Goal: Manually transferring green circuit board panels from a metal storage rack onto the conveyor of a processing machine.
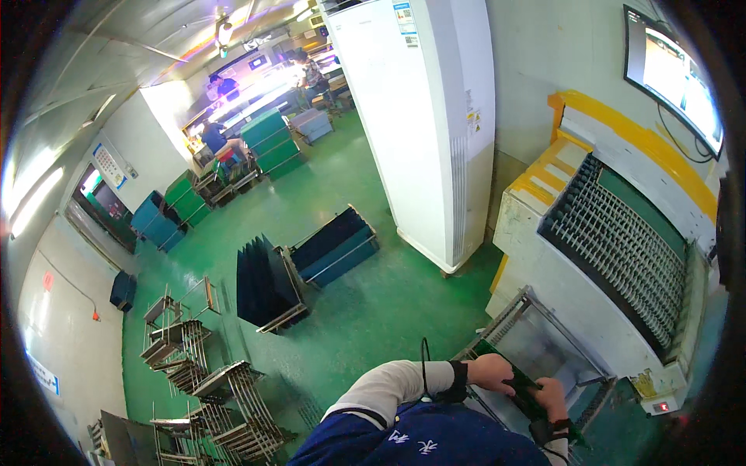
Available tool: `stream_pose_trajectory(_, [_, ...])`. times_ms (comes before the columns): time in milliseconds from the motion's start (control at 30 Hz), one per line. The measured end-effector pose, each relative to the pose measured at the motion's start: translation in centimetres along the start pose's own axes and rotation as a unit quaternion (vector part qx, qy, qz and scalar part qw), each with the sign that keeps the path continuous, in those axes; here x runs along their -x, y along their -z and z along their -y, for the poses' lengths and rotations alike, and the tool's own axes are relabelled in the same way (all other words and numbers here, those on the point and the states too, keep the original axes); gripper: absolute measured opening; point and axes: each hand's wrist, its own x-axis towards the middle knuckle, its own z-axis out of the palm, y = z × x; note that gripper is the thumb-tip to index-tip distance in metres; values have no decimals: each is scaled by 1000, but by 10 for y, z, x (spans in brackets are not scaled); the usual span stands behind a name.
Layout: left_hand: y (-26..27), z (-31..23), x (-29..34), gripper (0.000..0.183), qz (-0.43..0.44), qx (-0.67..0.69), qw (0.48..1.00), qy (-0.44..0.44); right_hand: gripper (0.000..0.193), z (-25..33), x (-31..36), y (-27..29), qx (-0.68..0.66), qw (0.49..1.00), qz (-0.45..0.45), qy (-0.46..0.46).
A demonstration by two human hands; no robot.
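Note:
Both hands are at a dark green flat panel (530, 398), which looks like a thin board; its exact kind is hard to make out. My left hand (491, 373) closes over its left part, with the arm in a pale sleeve reaching across. On the right part, my right hand (551, 394) grips with bent fingers. The panel lies tilted over a metal rack frame (571, 334), and my body hides part of both. A thin black cable (425, 357) loops up by my left forearm.
At the right stands a machine with a roller conveyor bed (622, 248). A tall white air conditioner (412, 132) is ahead. Bins of dark panels (268, 287) stand on the green floor, with metal racks (210, 388) at the left. People work at a far, brightly lit bench.

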Motion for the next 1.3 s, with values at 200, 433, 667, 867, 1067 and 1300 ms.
stream_pose_trajectory(200, [10, -9, -2, 68, 99, -12, 993, 59, 43, 17, 9, 4, -28, 999, 18, -7])
stream_pose_trajectory(433, [7, -5, -3, 78, 118, 2, 991, 67, 30, 41, 18, 6, 41, 999, 12, 5])
stream_pose_trajectory(667, [8, -4, -3, 73, 128, -2, 985, 117, 25, 105, 29, 82, 93, 993, -46, 57])
stream_pose_trajectory(867, [15, -11, -5, 74, 120, 6, 988, 96, 33, 122, 48, 128, 121, 981, -114, 101])
stream_pose_trajectory(1067, [7, -3, -9, 73, 122, -29, 989, 80, 29, 116, 66, 193, 124, 991, -44, -38])
stream_pose_trajectory(1300, [3, 1, -8, 68, 79, 16, 993, 89, 40, 11, 89, 233, -143, 938, -272, -161])
